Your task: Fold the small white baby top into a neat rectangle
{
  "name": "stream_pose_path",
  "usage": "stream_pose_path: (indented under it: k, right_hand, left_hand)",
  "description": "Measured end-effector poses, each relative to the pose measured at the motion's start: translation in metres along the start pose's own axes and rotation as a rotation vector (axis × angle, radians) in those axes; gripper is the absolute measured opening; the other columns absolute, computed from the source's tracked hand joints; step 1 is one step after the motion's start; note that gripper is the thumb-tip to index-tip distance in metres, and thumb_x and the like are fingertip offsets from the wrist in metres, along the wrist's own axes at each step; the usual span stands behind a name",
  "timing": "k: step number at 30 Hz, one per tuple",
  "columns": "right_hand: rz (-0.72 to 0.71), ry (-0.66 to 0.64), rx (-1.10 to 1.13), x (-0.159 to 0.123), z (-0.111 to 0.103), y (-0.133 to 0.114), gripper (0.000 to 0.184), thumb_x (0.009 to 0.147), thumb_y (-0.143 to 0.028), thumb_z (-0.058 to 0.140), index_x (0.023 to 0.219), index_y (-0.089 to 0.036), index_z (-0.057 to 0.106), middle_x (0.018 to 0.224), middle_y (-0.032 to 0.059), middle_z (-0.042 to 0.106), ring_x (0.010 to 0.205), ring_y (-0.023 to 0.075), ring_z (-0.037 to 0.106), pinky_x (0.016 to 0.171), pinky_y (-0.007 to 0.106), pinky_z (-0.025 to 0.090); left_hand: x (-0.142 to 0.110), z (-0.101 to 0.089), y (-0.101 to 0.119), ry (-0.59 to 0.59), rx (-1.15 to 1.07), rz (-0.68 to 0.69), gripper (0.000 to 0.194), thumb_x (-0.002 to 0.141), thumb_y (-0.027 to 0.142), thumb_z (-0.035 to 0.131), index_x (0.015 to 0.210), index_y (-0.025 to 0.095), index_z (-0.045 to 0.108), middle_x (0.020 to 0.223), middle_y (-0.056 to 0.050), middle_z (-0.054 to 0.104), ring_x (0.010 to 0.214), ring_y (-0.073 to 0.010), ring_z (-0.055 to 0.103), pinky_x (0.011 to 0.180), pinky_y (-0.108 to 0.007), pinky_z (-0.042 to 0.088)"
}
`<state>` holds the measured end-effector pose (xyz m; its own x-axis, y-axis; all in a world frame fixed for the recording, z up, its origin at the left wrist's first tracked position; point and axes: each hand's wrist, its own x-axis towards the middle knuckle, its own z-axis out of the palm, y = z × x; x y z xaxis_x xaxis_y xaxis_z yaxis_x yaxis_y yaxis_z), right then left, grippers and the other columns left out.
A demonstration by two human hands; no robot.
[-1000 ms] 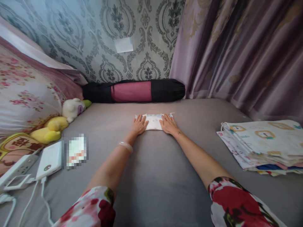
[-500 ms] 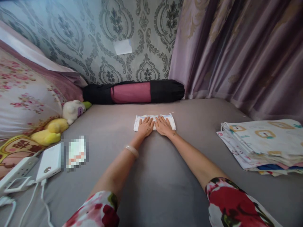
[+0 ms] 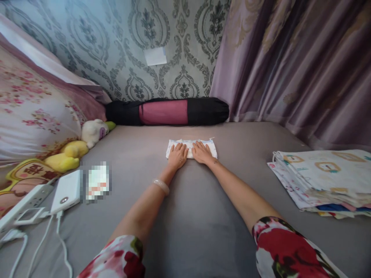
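Observation:
A small folded white cloth bag point(image 3: 189, 145) with a drawstring end at its far right corner lies on the grey bed sheet point(image 3: 197, 216). My left hand point(image 3: 177, 155) rests flat on its left half, fingers stretched forward. On the right half lies my right hand point(image 3: 202, 153), also flat with the fingers spread. Both palms press on the cloth from above, and neither hand grips it. The hands are a short way apart, with a strip of cloth showing between them.
At the right is a stack of folded printed cloth bags point(image 3: 321, 173). Left are a power bank point(image 3: 66, 191) with cables, a power strip point(image 3: 30, 200), a blurred packet point(image 3: 98, 181) and plush toys point(image 3: 62, 162). A black and pink roll point(image 3: 164, 112) lies along the wall.
The view has shifted slightly, so the surroundings sit a little further right. Both hands stay flat on the folded cloth, which looks unchanged.

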<state>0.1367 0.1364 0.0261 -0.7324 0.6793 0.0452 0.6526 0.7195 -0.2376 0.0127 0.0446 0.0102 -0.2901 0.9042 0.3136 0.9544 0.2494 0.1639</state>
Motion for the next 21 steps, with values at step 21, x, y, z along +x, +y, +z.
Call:
stream_pose_path:
  k: [21]
  right_hand:
    - [-0.086,0.111,-0.048,0.015,0.017,-0.038,0.049,0.099,-0.029,0.030,0.140,-0.006,0.044,0.149,0.0136,0.039,0.138,0.0260,0.030,0.114,0.045,0.019]
  left_hand:
    - [-0.008,0.014,-0.052,0.267,-0.332,-0.225,0.032,0.091,0.014,0.043,0.117,0.017,0.060,0.133,-0.011,0.059,0.129,-0.0221,0.048,0.110,-0.042,0.035]
